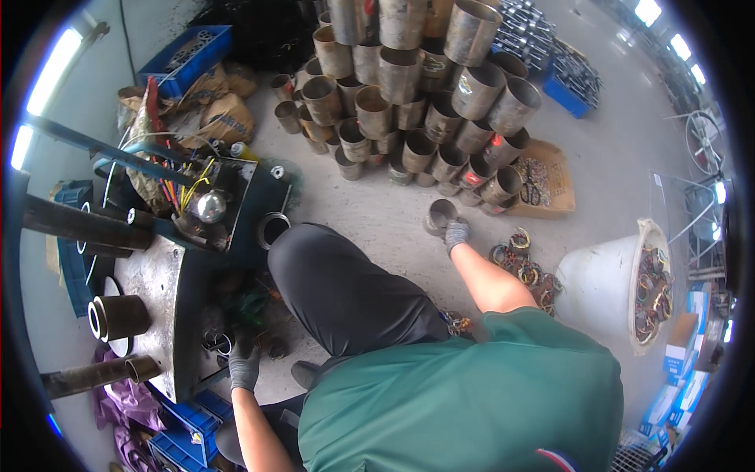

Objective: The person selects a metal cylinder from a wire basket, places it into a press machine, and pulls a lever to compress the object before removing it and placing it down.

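My right hand [457,234], in a grey glove, is closed on the near right side of a short metal cylinder [441,214] that stands on the floor. Its open mouth faces up. My left hand [244,370], also gloved, is low beside the metal bench at the left. Its dark fingertips blend into the shadow there, so their grip is hidden. Close by them is a small shiny metal ring [222,344]. Wire-wound coils [521,256] with coloured leads lie on the floor to the right of my right hand.
Metal cylinders [399,71] are stacked high ahead. A cardboard box [557,177] of small parts sits right of them. A white bucket [594,277] of wired coils stands at the right. The steel bench [161,275] bears tubes and tools. Blue crates [197,59] stand farther off.
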